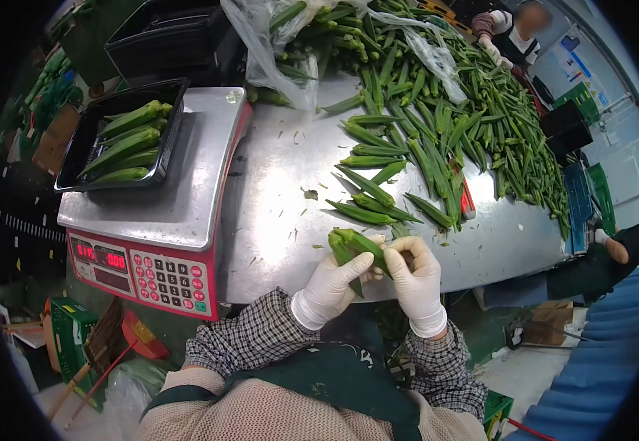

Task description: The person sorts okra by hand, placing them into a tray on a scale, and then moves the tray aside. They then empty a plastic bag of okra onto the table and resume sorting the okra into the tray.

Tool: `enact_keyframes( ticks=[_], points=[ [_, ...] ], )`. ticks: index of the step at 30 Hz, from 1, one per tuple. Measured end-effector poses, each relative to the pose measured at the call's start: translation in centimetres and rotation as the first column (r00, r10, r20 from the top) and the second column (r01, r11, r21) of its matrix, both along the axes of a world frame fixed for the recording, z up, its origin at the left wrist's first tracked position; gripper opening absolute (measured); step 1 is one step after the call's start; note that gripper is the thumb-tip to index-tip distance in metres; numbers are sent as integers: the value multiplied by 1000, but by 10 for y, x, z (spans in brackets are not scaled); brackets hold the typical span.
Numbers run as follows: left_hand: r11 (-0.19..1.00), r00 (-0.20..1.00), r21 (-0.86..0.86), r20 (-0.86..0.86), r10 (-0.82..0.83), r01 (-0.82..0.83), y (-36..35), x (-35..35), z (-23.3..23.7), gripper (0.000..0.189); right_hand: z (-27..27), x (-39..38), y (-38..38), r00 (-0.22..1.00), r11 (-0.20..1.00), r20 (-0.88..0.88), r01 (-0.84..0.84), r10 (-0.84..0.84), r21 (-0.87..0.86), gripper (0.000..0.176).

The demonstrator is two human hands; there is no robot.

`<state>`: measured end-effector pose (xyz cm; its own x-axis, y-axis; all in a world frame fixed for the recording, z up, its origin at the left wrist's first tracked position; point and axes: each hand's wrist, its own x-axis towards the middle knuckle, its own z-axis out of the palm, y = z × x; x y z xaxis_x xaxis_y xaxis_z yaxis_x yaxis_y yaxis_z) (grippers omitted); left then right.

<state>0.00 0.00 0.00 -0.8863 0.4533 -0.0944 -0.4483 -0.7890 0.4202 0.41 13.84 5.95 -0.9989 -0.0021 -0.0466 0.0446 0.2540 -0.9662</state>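
The metal worktop point(275, 242) carries everything here, and its smooth face should let pods slide easily. Across it, at one o'clock from the hands, spreads a big heap of okra point(518, 147); pods drawn from its middle could drag neighbours along, so its loose edge looks kinder to pick from. Between nine and ten o'clock stands the red weighing scale point(139, 213), with a black tray point(161, 163) on its plate holding several pods point(123, 147) laid side by side.

Close to the worktop's near edge are the gloved hands. The left hand point(332, 288) has thumb and fingers closed around what look like two held okra pods point(363, 242); the right hand point(416, 283) has thumb and forefinger in a narrow pinch at one pod's lower end. Both pods' caps lie toward eleven o'clock. At twelve o'clock, just beyond, lie some loose pods point(363, 213).

Each pod should be very light and fairly stiff, yet easily bruised along its ridges, with a thin tip that may snap. The firm cap end or thick upper body seems the best hold, under gentle pressure.
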Motion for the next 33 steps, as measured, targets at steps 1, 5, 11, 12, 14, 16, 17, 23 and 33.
enact_keyframes(
  ticks=[1,5,11,12,14,16,17,23,33],
  points=[
    [1000,1000,-10,7,15,-14,1,1,3,42,1,0,-2,998,994,-63,-20,27,108,6],
    [1000,999,-16,25,23,-23,-5,-3,3,41,0,-5,-8,980,976,-186,-30,72,217,10],
    [1000,1000,19,2,24,-24,-5,-3,-4,39,6,-2,-6,998,972,59,-9,24,-236,14],
    [1000,1000,12,-1,24,-24,-5,-3,-3,37,5,-1,-6,999,982,39,-22,30,-186,14],
    [1000,1000,-5,-8,22,-22,-5,-2,-1,34,0,-2,-5,999,995,0,-43,43,-88,14],
    [999,999,-6,1,41,-41,-4,-1,0,36,-5,-3,-5,999,999,-18,-35,34,-24,14],
    [999,999,-6,5,51,-51,-3,-1,0,37,-6,-4,-5,999,999,-27,-31,31,8,14],
    [999,1000,-25,20,21,-21,-3,-2,1,37,2,-5,-12,990,971,135,1,32,-240,15],
    [1000,999,-14,-21,23,-24,-3,-2,1,43,8,-6,-7,986,943,97,-97,134,-318,21]
  ],
)
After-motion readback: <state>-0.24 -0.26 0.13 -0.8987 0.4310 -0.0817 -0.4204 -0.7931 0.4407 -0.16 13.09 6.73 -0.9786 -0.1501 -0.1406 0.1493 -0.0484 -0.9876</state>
